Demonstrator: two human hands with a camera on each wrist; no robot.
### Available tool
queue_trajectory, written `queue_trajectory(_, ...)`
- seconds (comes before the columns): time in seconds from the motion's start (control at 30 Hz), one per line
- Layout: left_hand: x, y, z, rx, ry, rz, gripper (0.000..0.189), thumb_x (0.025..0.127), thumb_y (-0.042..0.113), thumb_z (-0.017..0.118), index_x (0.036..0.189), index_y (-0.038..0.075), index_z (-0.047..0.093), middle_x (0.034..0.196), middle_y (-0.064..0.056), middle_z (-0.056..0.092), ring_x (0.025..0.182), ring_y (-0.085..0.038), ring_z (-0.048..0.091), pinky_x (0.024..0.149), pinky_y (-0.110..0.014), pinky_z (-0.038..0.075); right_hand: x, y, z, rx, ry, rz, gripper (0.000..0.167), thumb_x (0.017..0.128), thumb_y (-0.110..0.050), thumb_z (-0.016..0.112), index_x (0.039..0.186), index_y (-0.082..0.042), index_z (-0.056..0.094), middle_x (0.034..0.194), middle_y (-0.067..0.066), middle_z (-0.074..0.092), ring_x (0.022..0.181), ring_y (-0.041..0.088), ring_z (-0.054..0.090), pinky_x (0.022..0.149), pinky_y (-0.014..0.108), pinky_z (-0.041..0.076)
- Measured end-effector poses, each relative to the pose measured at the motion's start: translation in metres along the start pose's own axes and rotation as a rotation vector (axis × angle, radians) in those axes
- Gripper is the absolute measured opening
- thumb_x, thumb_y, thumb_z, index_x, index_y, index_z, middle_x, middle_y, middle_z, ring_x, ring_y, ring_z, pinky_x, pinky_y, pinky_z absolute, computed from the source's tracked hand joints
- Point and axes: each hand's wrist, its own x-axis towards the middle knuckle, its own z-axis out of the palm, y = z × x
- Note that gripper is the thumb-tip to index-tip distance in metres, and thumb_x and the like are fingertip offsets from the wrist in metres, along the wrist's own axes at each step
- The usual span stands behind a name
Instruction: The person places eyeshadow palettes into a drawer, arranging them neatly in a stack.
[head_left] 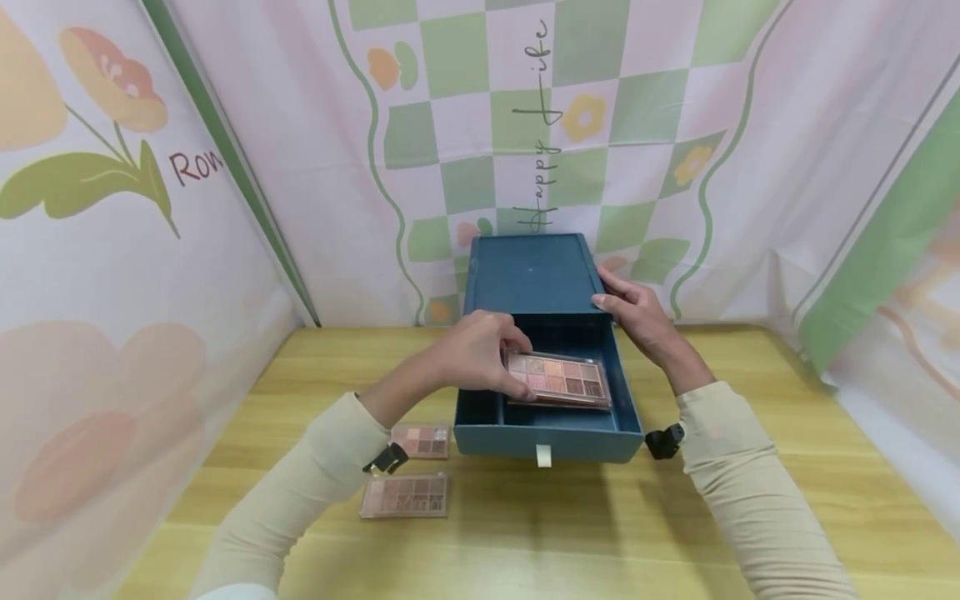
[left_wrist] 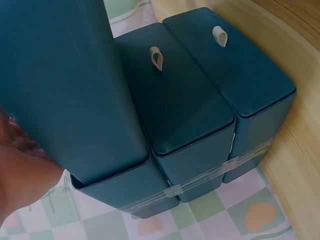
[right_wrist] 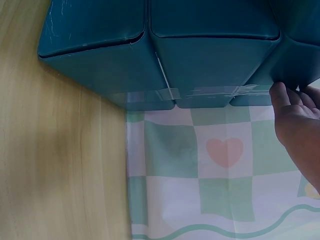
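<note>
My left hand reaches over the pulled-out top drawer and grips the left end of an eyeshadow palette, thumb at its near edge and fingers at its far edge. The palette, showing rows of pink, peach and brown pans, lies within the drawer's walls. My right hand rests against the right side of the dark teal drawer cabinet, its thumb at the top edge. In the right wrist view, the fingertips of this hand touch the cabinet's side. The palette is hidden from both wrist views.
Two more eyeshadow palettes, an upper one and a lower one, lie on the wooden table left of the drawer. Two closed drawers with pull loops sit below the top one. Clear tape runs along the cabinet's side. A patterned curtain hangs behind.
</note>
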Motion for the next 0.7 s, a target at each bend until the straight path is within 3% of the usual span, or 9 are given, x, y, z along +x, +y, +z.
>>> queue_trajectory(0.1,0.0004,-0.0006,0.0028,0.005,-0.002,0.000,0.054,0.071,0.048,0.089,0.113,0.016,0.077,0.103,0.001,0.070,0.091,-0.015,0.056,0.076,-0.025,0.047,-0.0003,0.0000,-0.0001,-0.001,0.001,0.002,0.066,0.105,-0.021,0.051,0.161,-0.009,0.020,0.170,0.016,0.015,0.060,0.010,0.031,0.060,0.022,0.037)
queue_trajectory(0.4,0.0011,-0.0013,0.0037,0.009,-0.027,0.012,0.057,0.073,0.049,0.088,0.116,0.013,0.076,0.105,0.000,0.070,0.091,-0.014,0.058,0.077,-0.023,0.050,0.0006,-0.0009,0.0014,-0.001,0.009,-0.008,0.065,0.105,-0.019,0.050,0.161,-0.005,0.020,0.170,0.018,0.017,0.065,0.009,0.034,0.061,0.018,0.039)
queue_trajectory(0.7,0.0018,-0.0050,0.0067,0.039,-0.019,0.057,0.060,0.074,0.052,0.086,0.116,0.012,0.075,0.100,0.001,0.067,0.086,-0.012,0.058,0.073,-0.022,0.050,0.0002,0.0005,0.0011,-0.005,0.000,-0.012,0.065,0.105,-0.020,0.050,0.161,-0.007,0.020,0.171,0.017,0.014,0.056,0.009,0.030,0.059,0.021,0.037)
